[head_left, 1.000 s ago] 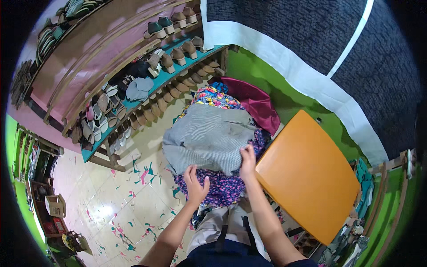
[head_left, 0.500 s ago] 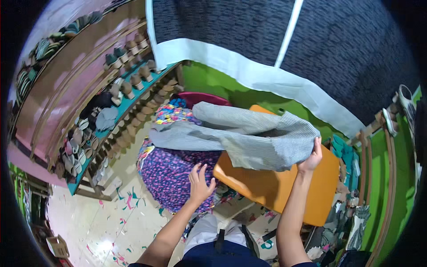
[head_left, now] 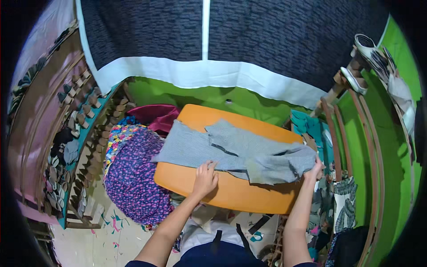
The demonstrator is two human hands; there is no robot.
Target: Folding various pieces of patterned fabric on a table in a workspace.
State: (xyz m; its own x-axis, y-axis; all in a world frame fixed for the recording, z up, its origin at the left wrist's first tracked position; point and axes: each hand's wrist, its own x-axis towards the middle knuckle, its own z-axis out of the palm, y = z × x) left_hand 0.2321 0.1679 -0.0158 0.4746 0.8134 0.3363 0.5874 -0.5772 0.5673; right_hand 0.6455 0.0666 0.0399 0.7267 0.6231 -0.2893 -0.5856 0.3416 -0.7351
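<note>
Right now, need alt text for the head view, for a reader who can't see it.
A person's left hand presses a grey garment flat on an orange table while the right hand grips its far right edge. A pile of patterned purple clothes lies left of the table, with shelves of shoes beyond.

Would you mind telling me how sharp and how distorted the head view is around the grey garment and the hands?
Head view: grey garment, left hand and right hand are sharp, evenly lit; orange table edges bow from fisheye; corners are black.
</note>
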